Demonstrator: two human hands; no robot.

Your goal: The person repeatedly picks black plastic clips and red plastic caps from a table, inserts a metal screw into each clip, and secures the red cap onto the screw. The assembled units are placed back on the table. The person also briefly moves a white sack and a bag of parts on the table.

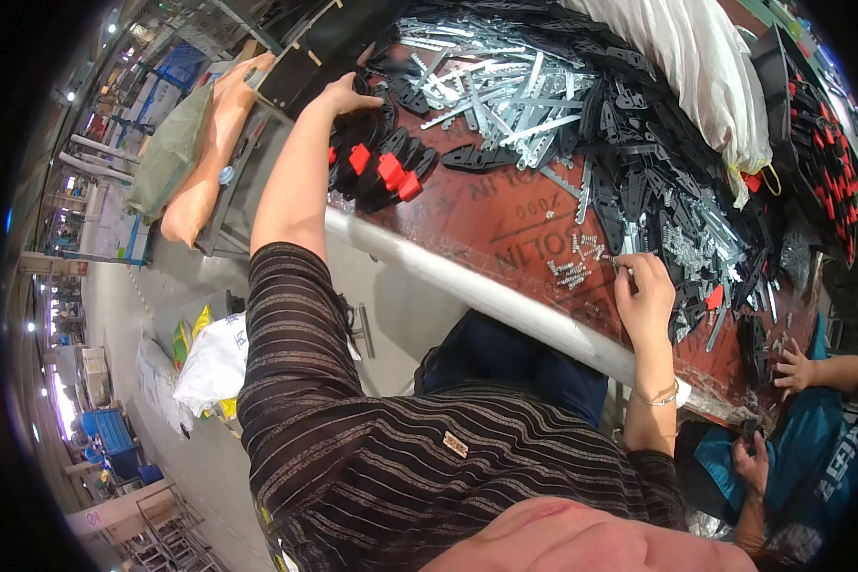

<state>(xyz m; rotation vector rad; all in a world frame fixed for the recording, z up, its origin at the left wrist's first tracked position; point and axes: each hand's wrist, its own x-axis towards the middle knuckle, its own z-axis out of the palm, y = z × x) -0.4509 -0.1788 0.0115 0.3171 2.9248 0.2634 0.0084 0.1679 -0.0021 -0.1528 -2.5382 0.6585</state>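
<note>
My left hand (345,94) reaches to the far left of the table, its fingers curled round a black plastic part (377,116). Just nearer to me stand several black parts with red tabs (389,172), side by side in a row. My right hand (646,297) is low over the table at the right, thumb and forefinger pinched together at the edge of a small pile of metal springs (572,274). A small spring appears to be at those fingertips, partly hidden. More springs (686,243) lie just beyond this hand.
A heap of silvery metal strips (515,95) and loose black plastic parts (629,143) covers the far table. A white sack (686,57) lies behind. A black bin (815,143) holds red-and-black parts. At the right, another person's hand (793,370) rests near the table edge. A white padded edge (477,291) runs along the front.
</note>
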